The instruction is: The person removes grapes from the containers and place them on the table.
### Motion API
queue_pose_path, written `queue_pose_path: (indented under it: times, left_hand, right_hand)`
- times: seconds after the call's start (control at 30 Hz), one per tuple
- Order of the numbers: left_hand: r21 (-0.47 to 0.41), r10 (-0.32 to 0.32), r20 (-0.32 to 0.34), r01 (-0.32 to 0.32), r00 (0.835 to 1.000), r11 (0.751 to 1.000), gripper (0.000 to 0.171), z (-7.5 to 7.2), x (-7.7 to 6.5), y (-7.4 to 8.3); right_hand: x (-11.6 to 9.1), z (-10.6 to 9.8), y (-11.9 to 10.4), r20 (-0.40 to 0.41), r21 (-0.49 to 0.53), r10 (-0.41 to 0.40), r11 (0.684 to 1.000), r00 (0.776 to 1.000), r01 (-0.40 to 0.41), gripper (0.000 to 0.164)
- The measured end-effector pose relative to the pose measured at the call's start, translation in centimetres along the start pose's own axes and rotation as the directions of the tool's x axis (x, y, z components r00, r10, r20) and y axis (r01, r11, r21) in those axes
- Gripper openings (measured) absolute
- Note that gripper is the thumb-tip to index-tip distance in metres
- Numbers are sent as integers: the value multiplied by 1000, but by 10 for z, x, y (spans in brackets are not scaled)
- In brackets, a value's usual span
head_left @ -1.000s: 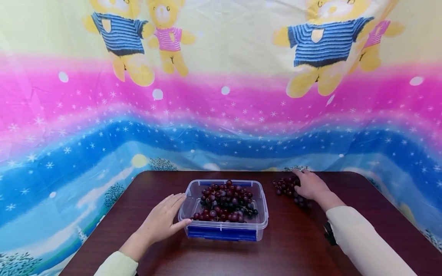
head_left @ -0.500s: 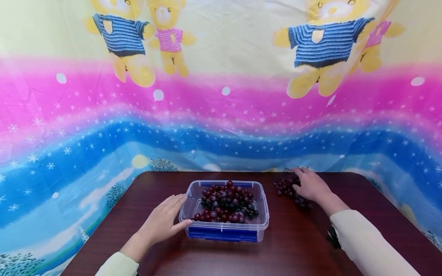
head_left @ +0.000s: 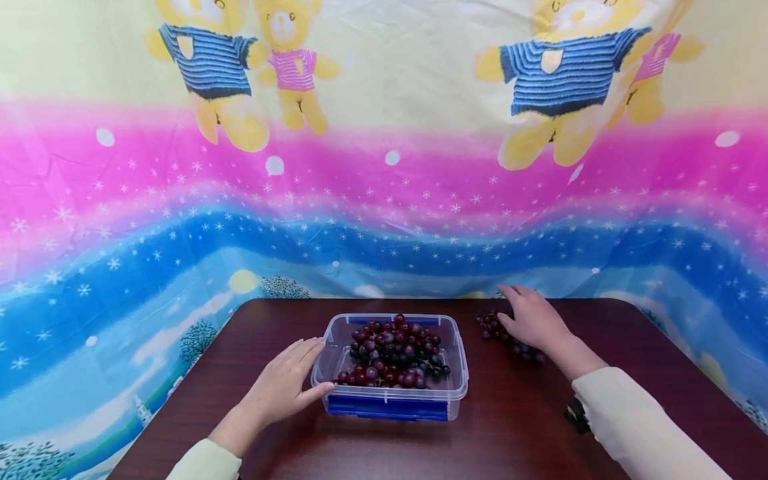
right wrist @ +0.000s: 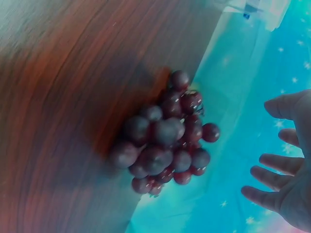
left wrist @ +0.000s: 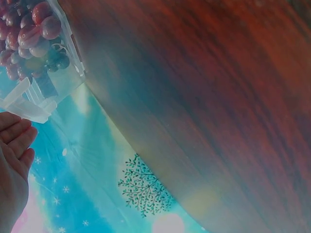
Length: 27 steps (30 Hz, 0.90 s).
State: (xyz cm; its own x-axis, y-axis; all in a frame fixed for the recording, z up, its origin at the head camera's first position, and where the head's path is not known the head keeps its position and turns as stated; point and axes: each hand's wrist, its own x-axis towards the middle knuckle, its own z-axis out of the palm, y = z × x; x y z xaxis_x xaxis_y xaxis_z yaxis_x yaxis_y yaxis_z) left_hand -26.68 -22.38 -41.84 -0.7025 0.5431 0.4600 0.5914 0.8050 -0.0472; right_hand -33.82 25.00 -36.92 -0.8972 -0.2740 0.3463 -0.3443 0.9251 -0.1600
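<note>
Lower centre, grapes [head_left: 390, 353] are already in the plastic box [head_left: 387, 407]; lower right, one bunch [head_left: 495, 327] is left outside, near the spread, empty right hand [head_left: 537, 321]. The left hand [head_left: 279, 381] rests straight fingers against the rim.

A plain, pale cream fabric right sleeve [head_left: 639, 417] ends in a straight edge. A small, chunky black device [head_left: 576, 416] shows beneath it. The pale cream fabric left sleeve [head_left: 205, 461] looks faintly greenish.

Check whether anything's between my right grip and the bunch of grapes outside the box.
Nothing visible is: in the right wrist view, only an open gap lies between the right grip and the bunch of grapes, with the patterned cloth showing behind it.
</note>
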Motion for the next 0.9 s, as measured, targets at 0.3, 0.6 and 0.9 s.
queue_pose_path:
  times: [0.3,0.6,0.9]
  left_hand:
    - [-4,-4,12,4,1000,1000,74,0,0,0]
    - [22,24,-20,-24,1000,999,75,1,0,-1]
    - [33,41,-41,-40,998,999,75,1,0,-1]
  right_hand:
    - [2,-1,-27,-83,32,-84,996,993,87,60]
    - [4,-2,-55,-154,37,-192,979,969,200,59]
    - [6,0,-88,-166,63,-234,967,958,247,60]
